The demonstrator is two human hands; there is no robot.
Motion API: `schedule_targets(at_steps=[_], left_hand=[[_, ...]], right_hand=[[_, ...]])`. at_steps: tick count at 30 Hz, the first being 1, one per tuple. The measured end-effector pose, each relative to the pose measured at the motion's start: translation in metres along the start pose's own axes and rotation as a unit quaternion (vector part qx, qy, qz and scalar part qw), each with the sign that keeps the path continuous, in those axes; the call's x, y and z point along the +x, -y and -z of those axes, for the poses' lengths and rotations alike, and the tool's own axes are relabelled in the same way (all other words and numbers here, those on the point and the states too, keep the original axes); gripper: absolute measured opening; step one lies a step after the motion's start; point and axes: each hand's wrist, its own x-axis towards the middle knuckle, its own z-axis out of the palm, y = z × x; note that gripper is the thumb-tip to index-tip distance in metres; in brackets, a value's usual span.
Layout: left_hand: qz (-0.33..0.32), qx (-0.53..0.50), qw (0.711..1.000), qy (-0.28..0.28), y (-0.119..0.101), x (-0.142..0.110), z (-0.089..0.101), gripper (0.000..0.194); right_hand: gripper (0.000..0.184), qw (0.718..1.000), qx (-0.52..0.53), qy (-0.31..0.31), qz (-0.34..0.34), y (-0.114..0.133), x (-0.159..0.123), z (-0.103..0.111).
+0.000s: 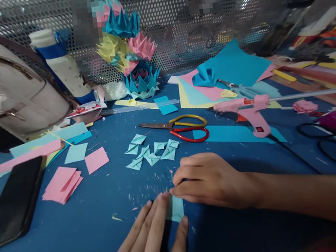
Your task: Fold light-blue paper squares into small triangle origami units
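A small light-teal paper piece (175,209) lies on the blue table between my hands, partly covered by fingers. My left hand (153,234) rests flat with fingers stretched out, its fingertips on the paper's left edge and its thumb by the lower right corner. With fingers curled and pinched together, my right hand (211,182) grips the paper's upper corner. Just beyond are several small folded teal paper pieces (152,157). Scissors (172,124) with one yellow and one red handle lie behind them, blades pointing left.
Pink paper squares (61,184) and a black phone (18,201) lie on the left. A pink glue gun (250,111) with a black cord is at right. Behind stand a bottle (62,65), a bag (9,80) and folded paper flowers (129,45). Coloured sheets (234,68) lie back right.
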Motion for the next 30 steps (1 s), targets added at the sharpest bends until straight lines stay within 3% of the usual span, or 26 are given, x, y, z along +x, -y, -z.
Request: schedule_targets(at_steps=[5,9,15,19,22,25,28,30], left_hand=[[-0.024,0.022,0.999,0.014,0.0,0.003,0.0,0.05],[-0.036,0.031,0.999,0.018,0.002,0.005,0.002,0.045],[-0.028,0.046,0.998,0.019,0.002,0.006,0.005,0.042],[-0.021,0.041,0.999,0.018,0.003,0.005,0.005,0.042],[-0.026,0.037,0.999,0.025,0.005,0.005,0.005,0.045],[-0.028,0.021,0.999,0.029,0.006,0.006,0.006,0.056],[-0.022,-0.012,0.999,0.026,0.008,0.009,0.007,0.07],[-0.008,-0.038,0.999,0.022,0.009,0.011,0.008,0.067]], right_hand=[[0.022,0.996,-0.078,-0.017,0.042,0.0,0.002,-0.001],[0.031,0.991,-0.113,-0.009,0.073,0.001,0.004,0.001],[0.034,0.99,-0.103,0.001,0.094,0.0,0.005,0.0],[0.031,0.993,-0.048,0.055,0.087,-0.009,0.008,0.008],[0.033,0.993,0.012,0.094,0.068,-0.016,0.01,0.015],[0.035,0.995,0.057,0.076,0.036,-0.016,0.01,0.014],[0.031,0.993,0.09,0.051,-0.05,-0.008,0.009,0.006],[0.024,0.987,0.095,0.064,-0.113,-0.002,0.009,0.001]])
